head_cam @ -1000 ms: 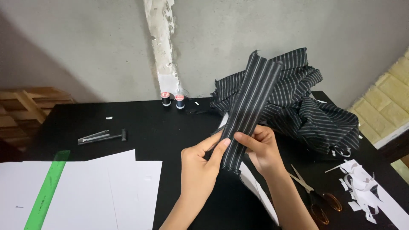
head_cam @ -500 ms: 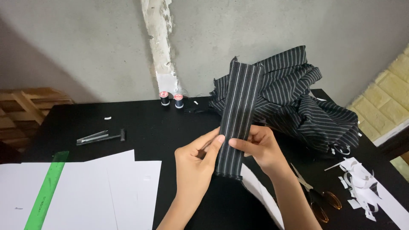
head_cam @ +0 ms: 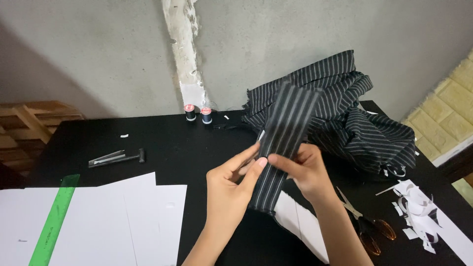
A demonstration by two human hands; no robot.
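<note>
Both hands hold a narrow strip of black cloth with white stripes (head_cam: 283, 143) up above the middle of the black table (head_cam: 162, 143). The left hand (head_cam: 229, 189) pinches the strip's left edge, thumb in front and fingers spread along the cloth. The right hand (head_cam: 303, 170) pinches the right edge at about the same height, thumb on the front and fingers curled behind. The two thumbs almost meet on the strip. The strip stands nearly upright, leaning a little to the right at its top, and its lower end hangs just above a white paper piece (head_cam: 300, 224) lying on the table.

Behind the strip, a heap of the same striped cloth (head_cam: 354, 118) lies at the table's far right corner. Two spools of thread (head_cam: 198, 114) stand side by side at the far edge, against the grey wall. A dark metal tool (head_cam: 116, 157) lies toward the left side. Large white paper sheets (head_cam: 118, 221) cover the near left part of the table, with a green ruler (head_cam: 54, 219) lying across them. Scissors with brown handles (head_cam: 367, 224) lie near the right forearm, and white paper scraps (head_cam: 419, 212) are scattered by the near right edge.
</note>
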